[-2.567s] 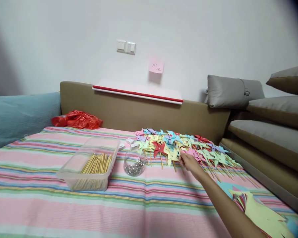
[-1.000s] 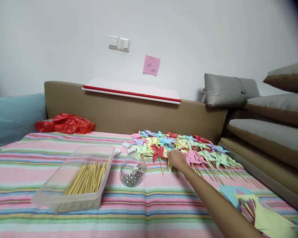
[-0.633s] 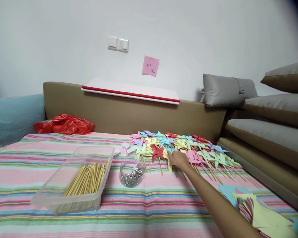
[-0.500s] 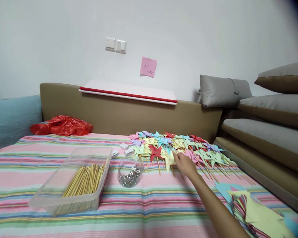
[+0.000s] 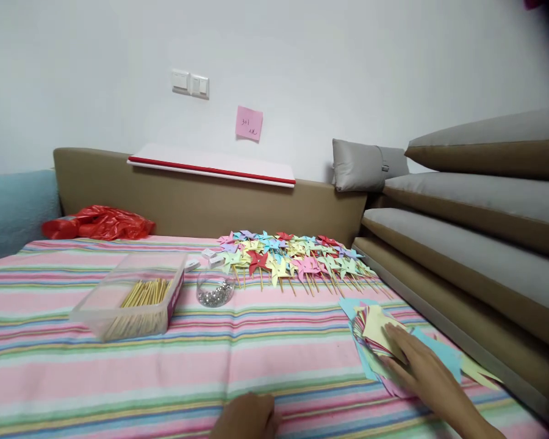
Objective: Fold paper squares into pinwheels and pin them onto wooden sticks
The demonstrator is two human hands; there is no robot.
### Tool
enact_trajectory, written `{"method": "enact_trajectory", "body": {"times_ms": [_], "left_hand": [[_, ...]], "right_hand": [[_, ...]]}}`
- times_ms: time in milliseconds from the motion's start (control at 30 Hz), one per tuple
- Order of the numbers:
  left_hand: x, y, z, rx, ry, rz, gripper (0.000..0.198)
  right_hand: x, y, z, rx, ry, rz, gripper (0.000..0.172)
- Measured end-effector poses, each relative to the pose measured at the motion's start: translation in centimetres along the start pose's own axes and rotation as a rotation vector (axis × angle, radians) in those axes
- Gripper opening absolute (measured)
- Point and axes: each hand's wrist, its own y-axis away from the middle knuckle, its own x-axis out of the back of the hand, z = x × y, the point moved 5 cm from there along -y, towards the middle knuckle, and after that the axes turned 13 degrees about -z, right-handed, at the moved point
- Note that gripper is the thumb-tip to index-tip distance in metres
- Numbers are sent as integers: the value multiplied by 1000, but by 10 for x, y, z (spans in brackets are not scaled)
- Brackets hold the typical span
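My right hand [image 5: 416, 363] lies with its fingers spread on a stack of cut coloured paper [image 5: 377, 332] at the right; the top sheet is pale yellow. At the bottom middle, my left hand [image 5: 247, 417] rests low over the striped cloth, its fingers curled in, and whatever it might hold is hidden. Farther back lie many paper pinwheels [image 5: 306, 266] on sticks. A clear round tub [image 5: 215, 289] holds small metal pieces. To its left, a clear plastic box [image 5: 91, 311] contains many thin wooden sticks [image 5: 146, 294].
Small white boxes [image 5: 216, 261] sit behind the tub. A red plastic bag [image 5: 103, 222] lies at the back left. Grey-brown cushions [image 5: 457, 244] are stacked along the right side. A white and red board [image 5: 210, 167] rests on the backrest. Striped cloth [image 5: 174, 378] covers the surface.
My right hand has moved from the pinwheels to the paper stack and opened out. My left hand has come into view at the bottom. The view has turned to the right.
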Motion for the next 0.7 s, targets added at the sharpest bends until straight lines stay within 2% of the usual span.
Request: {"method": "enact_trajectory", "body": {"times_ms": [100,200,400,700], "left_hand": [[0,-1,5,9,-169,37,37],[-2,-4,6,-21,-203,62,39],[-2,-8,6,-73,-228,86,42],[1,-9,11,-96,-267,89,46]], "right_hand": [[-6,-2,-2,-7,-3,-28,48],[-2,-3,-4,15,-15,-59,41],[16,-5,-5,45,-4,-131,46],[32,-7,-1,-57,-27,-44,44]]}}
